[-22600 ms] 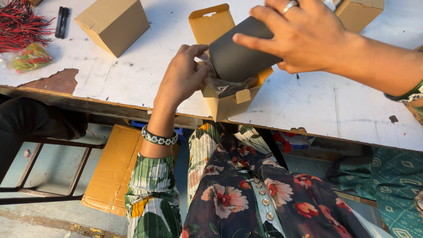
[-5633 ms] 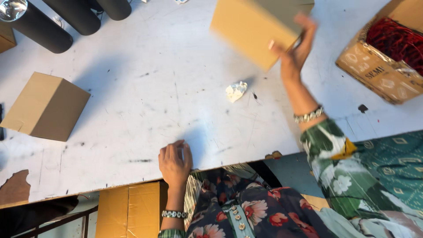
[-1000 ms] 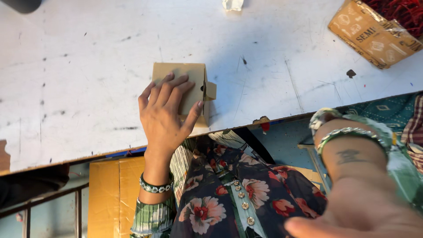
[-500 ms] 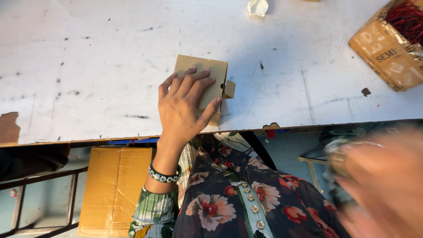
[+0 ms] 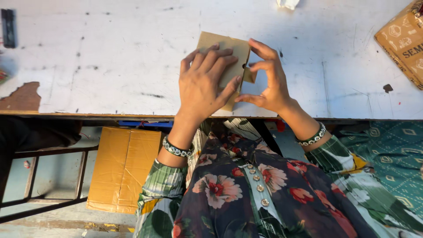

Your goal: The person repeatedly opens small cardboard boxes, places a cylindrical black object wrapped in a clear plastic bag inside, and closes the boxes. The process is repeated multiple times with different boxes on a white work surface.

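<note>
Two hands work on one small brown cardboard box (image 5: 229, 53) that sits near the front edge of the white worktable (image 5: 110, 53). The left hand (image 5: 205, 83) lies flat on top of it with fingers spread, pressing down. The right hand (image 5: 269, 77) is at the box's right side, thumb and fingers curled around a little side flap (image 5: 249, 75), pinching it.

It looks light and thin, so it may bend or dent if squeezed hard. The corners and folded edges seem the best places to hold it.

At the far right edge of the table is a bigger tan carton (image 5: 403, 39) with dark printed shapes and letters. A flat orange-brown carton (image 5: 121, 169) lies on the floor under the table. A crumpled white scrap (image 5: 287, 3) sits at the table's far side.
</note>
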